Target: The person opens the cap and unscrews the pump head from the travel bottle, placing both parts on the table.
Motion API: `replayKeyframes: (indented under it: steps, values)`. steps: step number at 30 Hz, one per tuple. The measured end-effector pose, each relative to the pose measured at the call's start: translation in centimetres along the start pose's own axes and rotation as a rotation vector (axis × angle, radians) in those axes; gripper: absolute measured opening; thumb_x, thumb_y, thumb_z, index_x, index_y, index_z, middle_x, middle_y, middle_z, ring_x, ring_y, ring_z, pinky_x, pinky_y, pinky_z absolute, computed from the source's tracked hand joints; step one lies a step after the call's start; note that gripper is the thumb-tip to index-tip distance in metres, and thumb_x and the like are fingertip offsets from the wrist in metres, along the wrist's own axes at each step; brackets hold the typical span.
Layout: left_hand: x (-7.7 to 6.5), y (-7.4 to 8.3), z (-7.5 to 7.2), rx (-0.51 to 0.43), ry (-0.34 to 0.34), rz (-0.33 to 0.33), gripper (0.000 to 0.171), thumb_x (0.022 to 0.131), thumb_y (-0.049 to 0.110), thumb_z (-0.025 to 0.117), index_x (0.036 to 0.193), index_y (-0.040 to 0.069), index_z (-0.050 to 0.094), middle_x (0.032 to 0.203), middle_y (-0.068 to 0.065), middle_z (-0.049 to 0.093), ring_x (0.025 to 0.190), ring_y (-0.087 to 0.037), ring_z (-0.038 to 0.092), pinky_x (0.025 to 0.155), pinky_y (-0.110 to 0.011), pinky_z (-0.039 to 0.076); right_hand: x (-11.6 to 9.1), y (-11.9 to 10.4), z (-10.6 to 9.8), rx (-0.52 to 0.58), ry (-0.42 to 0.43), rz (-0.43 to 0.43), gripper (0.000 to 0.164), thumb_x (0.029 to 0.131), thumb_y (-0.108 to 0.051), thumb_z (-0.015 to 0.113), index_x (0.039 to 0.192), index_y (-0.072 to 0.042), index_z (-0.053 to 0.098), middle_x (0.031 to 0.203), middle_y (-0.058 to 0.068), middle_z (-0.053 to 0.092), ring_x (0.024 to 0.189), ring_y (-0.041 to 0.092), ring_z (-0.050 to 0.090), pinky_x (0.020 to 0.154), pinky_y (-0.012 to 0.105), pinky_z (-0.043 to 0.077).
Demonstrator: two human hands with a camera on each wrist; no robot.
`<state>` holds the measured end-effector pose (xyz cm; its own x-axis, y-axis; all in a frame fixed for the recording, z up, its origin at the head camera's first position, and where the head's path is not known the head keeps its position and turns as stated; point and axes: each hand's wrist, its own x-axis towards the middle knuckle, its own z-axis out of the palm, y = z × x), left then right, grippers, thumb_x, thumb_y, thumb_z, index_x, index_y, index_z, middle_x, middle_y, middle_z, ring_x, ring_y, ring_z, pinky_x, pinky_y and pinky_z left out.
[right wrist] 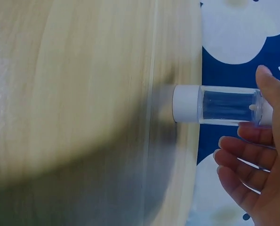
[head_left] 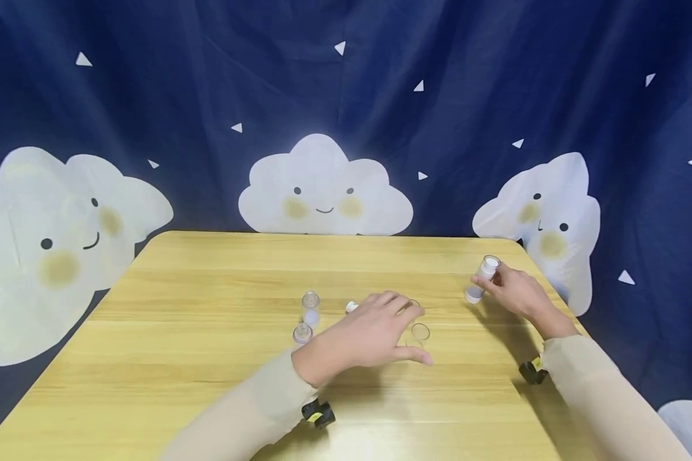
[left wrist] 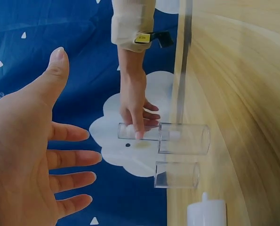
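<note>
At the table's right side, my right hand (head_left: 521,293) pinches a small clear bottle (right wrist: 227,106) near its top between thumb and fingers. The bottle is upright, with a white base; whether that base touches the tabletop I cannot tell. My left hand (head_left: 375,330) hovers over the middle with fingers spread and holds nothing. Beyond it in the left wrist view stand two clear open cylinders, a larger cylinder (left wrist: 184,139) and a smaller cylinder (left wrist: 177,175). A white piece with a small nozzle (left wrist: 206,214) is close by, partly cut off by the frame.
Left of my left forearm stand two small clear containers, one farther back (head_left: 310,308) and one nearer (head_left: 302,333), the nearer partly hidden. All this is on a light wooden table (head_left: 179,358). Behind hangs a dark blue curtain (head_left: 288,77) printed with clouds.
</note>
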<state>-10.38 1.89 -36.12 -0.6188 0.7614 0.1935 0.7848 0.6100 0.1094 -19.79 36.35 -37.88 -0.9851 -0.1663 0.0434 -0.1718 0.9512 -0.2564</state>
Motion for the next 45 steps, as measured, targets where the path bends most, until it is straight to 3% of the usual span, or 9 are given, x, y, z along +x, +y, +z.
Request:
replayKeyframes:
  steps: [5,13,20,30,45]
  values:
    - [1.4,0.3,0.2,0.004,-0.017,-0.008,0.088,0.084,0.081,0.025,0.144,0.019,0.043,0.137,0.000,0.050,0.131,-0.021,0.041,0.108,-0.041,0.036,0.1,0.0,-0.1,0.003,0.005,-0.003,0.058,0.094,-0.060,0.051,0.100,-0.003,0.058,0.084,0.007,0.066,0.071,0.023,0.060,0.061,0.041,0.046]
    - [3.2,0.1,0.6,-0.007,-0.044,-0.047,0.092,0.081,0.084,0.022,0.143,0.020,0.043,0.137,0.000,0.050,0.132,-0.022,0.040,0.108,-0.042,0.036,-0.2,-0.2,-0.2,0.017,-0.031,-0.012,0.056,0.094,-0.058,0.052,0.101,-0.002,0.059,0.087,0.008,0.068,0.076,0.025,0.062,0.065,0.043,0.048]
    - [4.2,-0.1,1.2,-0.004,-0.054,-0.058,0.093,0.080,0.084,0.022,0.143,0.020,0.043,0.137,0.001,0.050,0.130,-0.022,0.041,0.107,-0.041,0.037,-1.1,-0.5,-0.3,0.024,-0.031,-0.047,0.050,0.095,-0.053,0.055,0.100,-0.004,0.061,0.085,0.004,0.068,0.078,0.023,0.063,0.067,0.042,0.049]
    - [5.4,0.2,2.0,-0.026,-0.066,-0.064,0.091,0.082,0.083,0.025,0.144,0.019,0.043,0.137,0.000,0.050,0.128,-0.022,0.044,0.107,-0.040,0.037,-2.9,-1.4,-0.1,0.020,-0.029,-0.104,0.042,0.095,-0.048,0.057,0.094,-0.007,0.062,0.073,-0.003,0.061,0.067,0.015,0.056,0.062,0.036,0.046]
    - [6.8,0.7,3.0,-0.067,-0.088,-0.066,0.091,0.081,0.084,0.028,0.145,0.021,0.042,0.141,0.000,0.048,0.132,-0.021,0.039,0.109,-0.041,0.034,-5.1,-1.9,0.5,0.025,0.000,-0.262,0.025,0.093,-0.038,0.066,0.087,-0.015,0.059,0.063,-0.010,0.048,0.056,0.007,0.044,0.053,0.026,0.039]
